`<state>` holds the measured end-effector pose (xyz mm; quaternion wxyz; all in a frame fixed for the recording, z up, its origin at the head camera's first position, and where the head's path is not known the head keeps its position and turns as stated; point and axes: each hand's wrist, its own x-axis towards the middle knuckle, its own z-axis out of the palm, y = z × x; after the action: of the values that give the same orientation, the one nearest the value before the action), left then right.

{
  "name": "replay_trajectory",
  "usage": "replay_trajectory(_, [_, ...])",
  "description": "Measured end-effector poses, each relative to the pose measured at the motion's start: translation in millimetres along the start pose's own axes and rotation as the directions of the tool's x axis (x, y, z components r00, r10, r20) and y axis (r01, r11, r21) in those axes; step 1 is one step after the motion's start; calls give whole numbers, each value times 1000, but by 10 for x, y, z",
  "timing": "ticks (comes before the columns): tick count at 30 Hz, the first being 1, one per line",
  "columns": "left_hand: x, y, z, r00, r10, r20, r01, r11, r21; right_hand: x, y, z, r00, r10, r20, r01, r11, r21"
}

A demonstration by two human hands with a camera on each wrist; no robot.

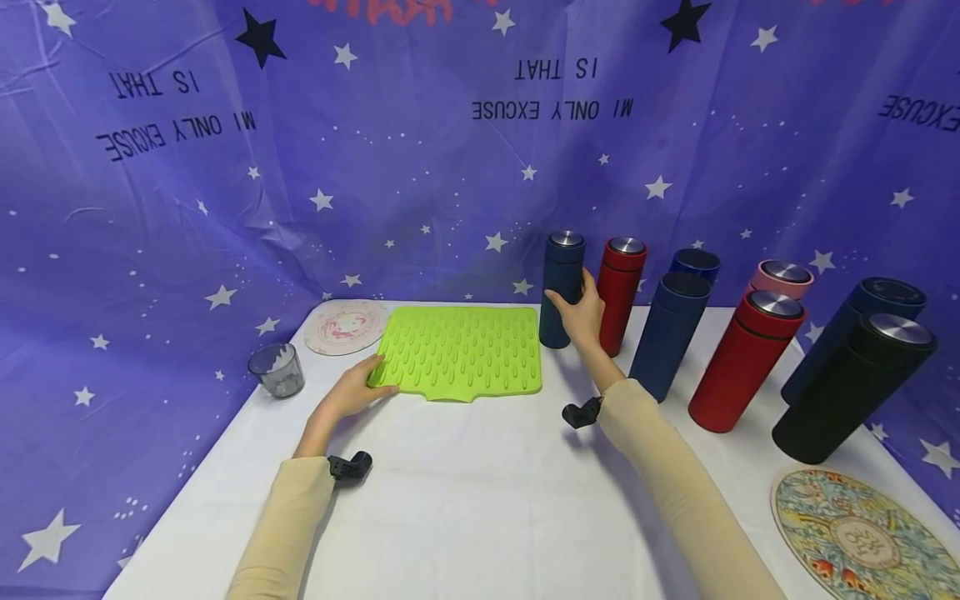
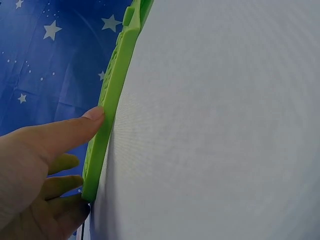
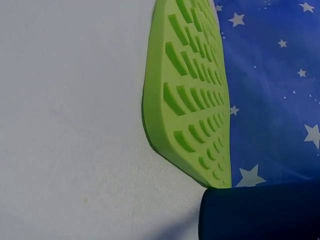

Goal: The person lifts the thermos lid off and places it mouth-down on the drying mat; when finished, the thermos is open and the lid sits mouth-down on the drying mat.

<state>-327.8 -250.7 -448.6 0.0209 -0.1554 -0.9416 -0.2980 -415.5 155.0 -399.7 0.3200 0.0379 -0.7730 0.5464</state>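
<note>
A lime-green drying mat [image 1: 461,350] with rows of raised bars lies flat at the back of the table. My left hand [image 1: 358,385] holds its front left corner; in the left wrist view the thumb [image 2: 94,114] presses the front edge and the other fingers lie round the side. My right hand [image 1: 583,315] grips a dark blue thermos [image 1: 564,260] with a steel-topped lid, upright just beyond the mat's right edge. Only the body of that thermos [image 3: 260,215] shows in the right wrist view, beside the mat's corner; the right hand is hidden there.
To the right stand several other thermoses, among them a slim red one [image 1: 622,283], a blue one [image 1: 667,342], a larger red one [image 1: 742,367] and a black one [image 1: 847,396]. A patterned round mat [image 1: 817,517] lies front right. Back left are a round coaster [image 1: 326,329] and a glass [image 1: 281,379].
</note>
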Motion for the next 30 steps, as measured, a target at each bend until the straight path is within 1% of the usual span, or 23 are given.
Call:
replay_trajectory(5, [1,15,-6,1000,-1,1,1,1000,-5,13,20,-14,1000,-14,-9,14,1000,0])
replay_trajectory(9, [-11,18,0,1000,-8,13,8,1000,-14,12,28,-23,1000,-22,-13,22,1000,22])
replay_trajectory(12, [-21,32,-6,1000,-1,7,1,1000,-17,1,32,-24,999,-35,-14,36,999,34])
replay_trajectory(14, [-28,53,-24,1000,8,-2,-8,1000,-15,-8,27,-23,998,-56,-19,57,998,28])
replay_trajectory(18, [-48,128,-85,1000,22,-8,-22,1000,-7,-37,-18,-37,991,-132,-15,132,991,24])
replay_trajectory(21, [-60,210,-146,999,37,-12,-37,999,-11,-61,-85,-63,984,-181,4,180,983,40])
replay_trajectory(24, [-52,317,-195,996,75,-38,-76,997,-20,-87,-173,-100,978,-206,21,205,977,57])
replay_trajectory(27, [-36,474,-234,991,123,-60,-124,992,-21,-135,-281,-153,977,-209,37,205,976,75])
replay_trajectory(30, [-17,670,-266,981,177,-75,-178,984,-5,-211,-395,-225,982,-183,53,178,980,94])
